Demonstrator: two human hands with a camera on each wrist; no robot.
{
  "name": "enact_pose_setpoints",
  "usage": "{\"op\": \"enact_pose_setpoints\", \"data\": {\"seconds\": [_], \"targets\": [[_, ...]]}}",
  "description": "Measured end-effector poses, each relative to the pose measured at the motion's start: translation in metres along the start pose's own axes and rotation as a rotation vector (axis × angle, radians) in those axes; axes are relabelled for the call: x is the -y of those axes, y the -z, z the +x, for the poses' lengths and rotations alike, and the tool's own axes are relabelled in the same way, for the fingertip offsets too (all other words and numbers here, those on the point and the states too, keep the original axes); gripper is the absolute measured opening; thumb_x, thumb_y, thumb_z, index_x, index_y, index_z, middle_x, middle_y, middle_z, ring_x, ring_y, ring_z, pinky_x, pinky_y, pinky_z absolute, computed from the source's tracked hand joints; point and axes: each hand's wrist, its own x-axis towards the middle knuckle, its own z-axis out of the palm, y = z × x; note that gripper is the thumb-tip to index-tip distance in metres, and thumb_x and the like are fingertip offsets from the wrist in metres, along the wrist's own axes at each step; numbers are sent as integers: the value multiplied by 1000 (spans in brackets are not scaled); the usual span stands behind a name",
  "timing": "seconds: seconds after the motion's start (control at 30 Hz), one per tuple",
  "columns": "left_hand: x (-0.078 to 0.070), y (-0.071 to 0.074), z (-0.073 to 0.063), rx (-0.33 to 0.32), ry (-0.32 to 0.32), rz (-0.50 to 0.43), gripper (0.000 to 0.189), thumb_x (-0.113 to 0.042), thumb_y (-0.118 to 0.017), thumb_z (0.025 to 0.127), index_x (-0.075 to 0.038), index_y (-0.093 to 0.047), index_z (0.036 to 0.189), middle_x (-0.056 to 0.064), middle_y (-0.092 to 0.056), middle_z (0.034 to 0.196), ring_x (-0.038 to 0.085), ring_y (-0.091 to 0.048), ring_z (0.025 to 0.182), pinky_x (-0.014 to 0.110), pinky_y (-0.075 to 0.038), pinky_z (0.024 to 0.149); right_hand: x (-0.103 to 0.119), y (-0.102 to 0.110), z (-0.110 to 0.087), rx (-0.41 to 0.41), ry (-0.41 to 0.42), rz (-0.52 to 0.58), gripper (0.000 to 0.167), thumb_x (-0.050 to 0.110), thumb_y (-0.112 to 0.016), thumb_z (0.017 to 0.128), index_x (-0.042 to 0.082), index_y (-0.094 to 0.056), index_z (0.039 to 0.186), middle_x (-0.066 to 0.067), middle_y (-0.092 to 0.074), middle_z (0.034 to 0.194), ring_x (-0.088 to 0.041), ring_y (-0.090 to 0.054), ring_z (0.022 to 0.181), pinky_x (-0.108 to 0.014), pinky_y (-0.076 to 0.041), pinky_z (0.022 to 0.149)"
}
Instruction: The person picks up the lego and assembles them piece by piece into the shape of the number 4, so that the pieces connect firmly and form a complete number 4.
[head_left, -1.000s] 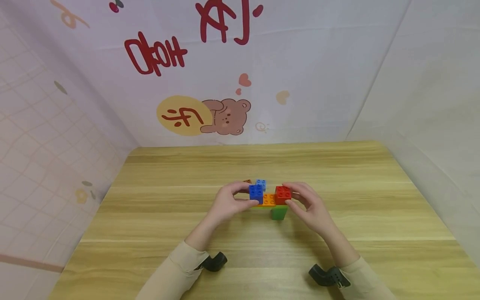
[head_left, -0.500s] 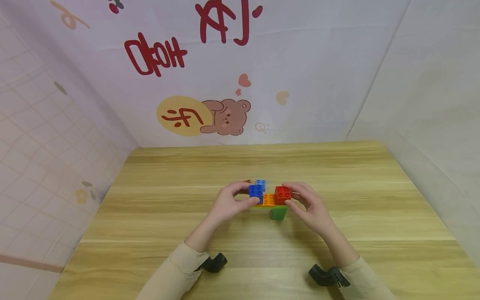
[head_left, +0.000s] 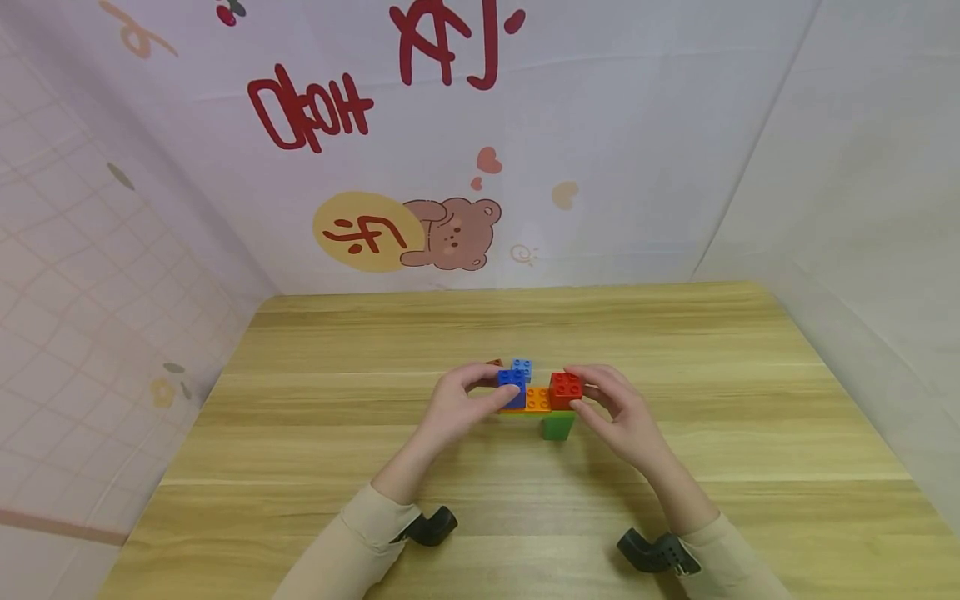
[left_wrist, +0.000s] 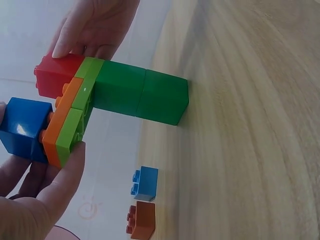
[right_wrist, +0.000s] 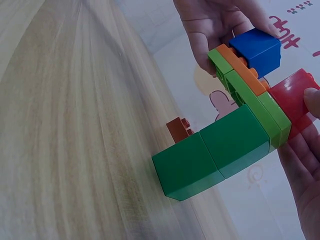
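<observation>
A bridge-like build stands on dark green stacked bricks (left_wrist: 120,87). On top of them lie light green plates (left_wrist: 89,82), then an orange plate (left_wrist: 63,117). My left hand (head_left: 457,410) holds the blue brick (left_wrist: 26,125) over the orange plate's left end, thumb on the brick and a finger beneath the light green layer. Orange studs show in a narrow gap between the blue brick and the plate. At the other end my right hand (head_left: 628,421) pinches the red brick (head_left: 566,390) between thumb and fingers. The red brick sits directly above the green column.
Behind the build stand a light blue brick (left_wrist: 146,183) and a brown brick (left_wrist: 144,220), close together on the wooden table (head_left: 360,333). A printed white cloth (head_left: 600,125) hangs behind the table. Black wrist mounts (head_left: 431,527) stick out below both sleeves.
My left thumb has slid up from the blue brick's lower edge onto its front face near the top. The right hand and the build have stayed put.
</observation>
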Motion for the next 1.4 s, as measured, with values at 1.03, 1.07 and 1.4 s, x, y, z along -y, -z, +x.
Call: {"op": "enact_pose_setpoints", "data": {"seconds": [1.03, 1.07, 1.4], "targets": [[-1, 0, 4, 35, -23, -90, 28, -18, -81, 84, -8, -75, 110, 4, -70, 103, 20, -63, 99, 58, -44, 98, 3, 0, 0, -3, -1, -22, 45, -22, -64, 83, -14, -56, 126, -25, -57, 121, -2, -54, 114, -23, -48, 96], [-1, 0, 4, 35, -19, -92, 28, -18, -81, 84, -8, -75, 109, 4, -70, 102, 20, -63, 99, 59, -44, 97, 3, 0, 0, -3, -1, -20, 45, -23, -64, 83, -14, -56, 126, -25, -56, 121, -2, -54, 114, -23, -48, 96], [-3, 1, 5, 43, 6, -105, 28, -20, -81, 84, -8, -75, 109, 4, -69, 105, 20, -62, 100, 53, -47, 95, 3, 1, 0, -2, 0, -12, 45, -23, -64, 82, -14, -56, 126, -25, -56, 120, -2, -54, 114, -23, -47, 96]]}}
